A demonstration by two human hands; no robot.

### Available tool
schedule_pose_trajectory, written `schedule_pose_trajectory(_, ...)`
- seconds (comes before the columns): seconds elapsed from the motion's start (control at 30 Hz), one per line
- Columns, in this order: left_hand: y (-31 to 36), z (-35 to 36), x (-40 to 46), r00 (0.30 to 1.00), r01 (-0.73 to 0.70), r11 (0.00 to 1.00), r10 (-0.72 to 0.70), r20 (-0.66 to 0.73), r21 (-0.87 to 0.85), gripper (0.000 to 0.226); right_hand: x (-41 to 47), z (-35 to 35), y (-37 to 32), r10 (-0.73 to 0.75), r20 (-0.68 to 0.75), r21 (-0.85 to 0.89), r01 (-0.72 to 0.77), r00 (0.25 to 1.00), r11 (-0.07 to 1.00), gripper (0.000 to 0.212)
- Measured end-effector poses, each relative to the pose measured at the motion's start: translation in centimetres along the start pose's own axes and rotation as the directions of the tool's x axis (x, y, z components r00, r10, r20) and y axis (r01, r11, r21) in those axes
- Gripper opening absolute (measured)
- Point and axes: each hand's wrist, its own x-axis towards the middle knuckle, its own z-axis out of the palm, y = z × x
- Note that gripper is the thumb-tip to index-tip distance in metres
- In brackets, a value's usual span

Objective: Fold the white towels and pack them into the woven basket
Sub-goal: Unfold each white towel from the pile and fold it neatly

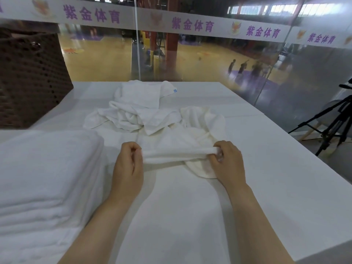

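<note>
A crumpled white towel lies in the middle of the white table. My left hand pinches its near edge at the left end, and my right hand pinches the same edge at the right end, so the edge is stretched between them. Behind it a heap of loose white towels reaches toward the table's far edge. A tall stack of folded white towels stands at my near left. The dark brown woven basket sits at the far left.
A glass wall with a purple-lettered band runs behind the table, with a sports hall beyond it. A black tripod stands on the floor past the table's right edge.
</note>
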Motion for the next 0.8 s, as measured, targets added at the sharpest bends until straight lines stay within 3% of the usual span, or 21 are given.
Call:
schedule_pose_trajectory(0.07, -0.4, 0.2, 0.0, 0.998, -0.037, 0.999, 0.037, 0.052, 0.007, 0.001, -0.4, -0.1, -1.1, -0.016, 0.019, 0.219, 0.011, 1.000, 0.976, 0.020)
schedule_pose_trajectory(0.17, -0.7, 0.3, -0.1, 0.985, -0.127, 0.992, 0.124, 0.122, 0.013, 0.017, -1.2, -0.3, -3.3, -0.035, 0.056, 0.428, 0.008, 0.998, 0.904, 0.025)
schedule_pose_trajectory(0.27, -0.4, 1.0, -0.7, 0.944, -0.230, 0.972, 0.208, 0.257, 0.058, 0.030, -2.2, -0.2, -5.4, -0.026, 0.096, 0.532, -0.029, 0.995, 0.846, 0.021)
schedule_pose_trajectory(0.4, -0.3, 2.3, -1.5, 0.876, -0.283, 0.950, 0.199, 0.440, 0.134, 0.046, -4.1, 0.0, -8.0, -0.071, 0.188, 0.599, -0.057, 0.979, 0.799, 0.021)
schedule_pose_trajectory(0.53, -0.9, 2.5, -1.1, 0.865, -0.325, 0.922, 0.201, 0.459, 0.209, 0.026, -4.7, 0.1, -8.4, -0.007, 0.224, 0.552, -0.121, 0.975, 0.825, 0.020)
schedule_pose_trajectory(0.6, -1.1, 2.4, -0.8, 0.870, -0.362, 0.903, 0.237, 0.433, 0.231, 0.027, -4.1, 0.0, -8.1, 0.039, 0.205, 0.478, -0.135, 0.978, 0.868, 0.018)
schedule_pose_trajectory(0.7, -1.1, 2.4, -0.9, 0.847, -0.424, 0.874, 0.291, 0.444, 0.236, 0.023, -2.2, 0.4, -7.9, -0.047, 0.144, 0.213, 0.016, 0.988, 0.977, 0.010)
schedule_pose_trajectory(0.8, -1.1, 2.3, -1.0, 0.823, -0.481, 0.846, 0.346, 0.450, 0.229, 0.020, 1.0, 1.3, -7.9, -0.129, 0.161, -0.035, 0.137, 0.978, 0.990, 0.022)
